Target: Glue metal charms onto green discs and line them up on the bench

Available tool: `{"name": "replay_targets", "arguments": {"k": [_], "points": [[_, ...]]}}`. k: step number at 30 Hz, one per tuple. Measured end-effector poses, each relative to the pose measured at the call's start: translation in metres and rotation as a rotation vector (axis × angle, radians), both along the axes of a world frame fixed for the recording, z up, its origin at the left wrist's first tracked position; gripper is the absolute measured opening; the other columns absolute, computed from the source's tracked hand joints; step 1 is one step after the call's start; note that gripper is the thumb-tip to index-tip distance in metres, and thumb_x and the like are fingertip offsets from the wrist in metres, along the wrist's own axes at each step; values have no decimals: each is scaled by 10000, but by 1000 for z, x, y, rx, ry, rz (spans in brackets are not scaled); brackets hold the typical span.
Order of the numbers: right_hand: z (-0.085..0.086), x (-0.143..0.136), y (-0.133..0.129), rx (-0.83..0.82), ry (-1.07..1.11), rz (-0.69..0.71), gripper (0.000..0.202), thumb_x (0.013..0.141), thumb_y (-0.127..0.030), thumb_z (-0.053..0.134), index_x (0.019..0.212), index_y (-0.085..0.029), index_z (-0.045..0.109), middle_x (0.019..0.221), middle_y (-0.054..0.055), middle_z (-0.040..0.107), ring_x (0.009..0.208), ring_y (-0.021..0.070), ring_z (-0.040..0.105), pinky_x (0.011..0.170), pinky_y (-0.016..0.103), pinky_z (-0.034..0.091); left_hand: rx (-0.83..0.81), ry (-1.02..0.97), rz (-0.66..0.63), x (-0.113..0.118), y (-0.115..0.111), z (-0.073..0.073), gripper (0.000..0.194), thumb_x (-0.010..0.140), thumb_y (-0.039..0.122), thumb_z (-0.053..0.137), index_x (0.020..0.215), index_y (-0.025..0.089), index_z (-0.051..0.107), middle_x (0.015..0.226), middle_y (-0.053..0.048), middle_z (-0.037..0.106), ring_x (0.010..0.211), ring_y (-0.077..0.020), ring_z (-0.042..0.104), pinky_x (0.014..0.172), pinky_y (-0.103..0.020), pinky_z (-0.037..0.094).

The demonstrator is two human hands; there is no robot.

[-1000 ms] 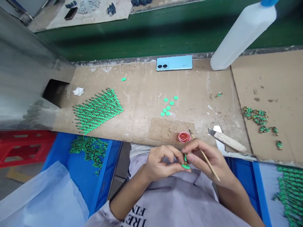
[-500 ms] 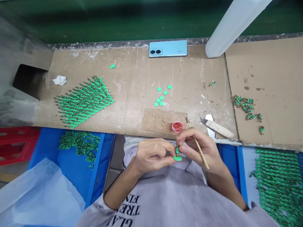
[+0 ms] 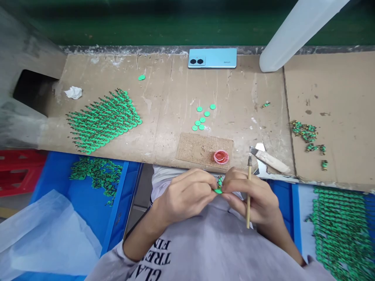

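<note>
Fingers clamped, your left hand (image 3: 189,195) is holding 1 figurine (image 3: 219,182), right hand (image 3: 260,197) 1 brush (image 3: 249,191) pointing to 12 o'clock.

Cup (image 3: 221,157) on board (image 3: 193,148), discs (image 3: 206,114) behind, knife (image 3: 274,160) right.

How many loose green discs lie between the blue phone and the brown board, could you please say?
7 green discs: two farthest, toward the phone; one midway; and four clustered closer to the board. None there looks hidden.

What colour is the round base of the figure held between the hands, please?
The round base is bright green, seen best in the head view.
</note>
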State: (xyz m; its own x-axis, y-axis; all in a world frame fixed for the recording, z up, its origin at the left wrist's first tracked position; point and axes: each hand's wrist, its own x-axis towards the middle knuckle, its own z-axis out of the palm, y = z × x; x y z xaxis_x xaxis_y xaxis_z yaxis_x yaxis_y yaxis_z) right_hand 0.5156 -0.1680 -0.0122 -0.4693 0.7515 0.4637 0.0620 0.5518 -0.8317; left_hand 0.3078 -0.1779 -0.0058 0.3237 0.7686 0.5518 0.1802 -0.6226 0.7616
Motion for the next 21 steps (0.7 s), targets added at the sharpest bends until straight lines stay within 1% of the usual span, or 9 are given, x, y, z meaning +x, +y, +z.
{"name": "replay_targets", "arguments": {"k": [3, 6, 12, 16, 21], "points": [[-5, -2, -4, -32, 81, -42, 140, 986, -120, 625, 1089, -212, 652, 805, 33, 714, 669, 180, 644, 614, 325, 543, -97, -115, 8, 4, 1, 0, 297, 913, 82, 741, 883, 214, 477, 873, -25, 741, 794, -142, 754, 707, -245, 645], [-10, -4, -8, -87, 136, -76, 126, 997, -161, 631, 1091, -238, 663, 806, 32, 726, 667, 190, 656, 613, 337, 545, -144, -226, 0, 8, 2, -4, 326, 901, 100, 772, 911, 217, 468, 871, -12, 737, 795, -143, 764, 708, -241, 645], [-16, -5, -12, -151, 197, -61, 144, 995, -177, 641, 1113, -254, 670, 830, 40, 734, 692, 204, 673, 622, 347, 556, -202, -347, -39, 12, 2, -11, 327, 893, 102, 787, 918, 217, 482, 877, -18, 760, 812, -153, 778, 728, -252, 656], [-16, -7, -11, -158, 199, -53, 137, 992, -168, 645, 1104, -243, 669, 822, 38, 724, 694, 201, 669, 627, 342, 548, -184, -392, -46, 11, 4, -14, 367, 880, 99, 802, 844, 213, 455, 852, -16, 776, 768, -152, 789, 700, -243, 665], [-13, -7, -9, -128, 167, -20, 150, 1001, -147, 617, 1118, -235, 649, 829, 40, 710, 709, 196, 667, 638, 331, 538, -129, -367, -69, 6, 7, -16, 435, 831, 49, 821, 760, 206, 422, 816, -23, 786, 728, -156, 786, 681, -245, 664]]}}
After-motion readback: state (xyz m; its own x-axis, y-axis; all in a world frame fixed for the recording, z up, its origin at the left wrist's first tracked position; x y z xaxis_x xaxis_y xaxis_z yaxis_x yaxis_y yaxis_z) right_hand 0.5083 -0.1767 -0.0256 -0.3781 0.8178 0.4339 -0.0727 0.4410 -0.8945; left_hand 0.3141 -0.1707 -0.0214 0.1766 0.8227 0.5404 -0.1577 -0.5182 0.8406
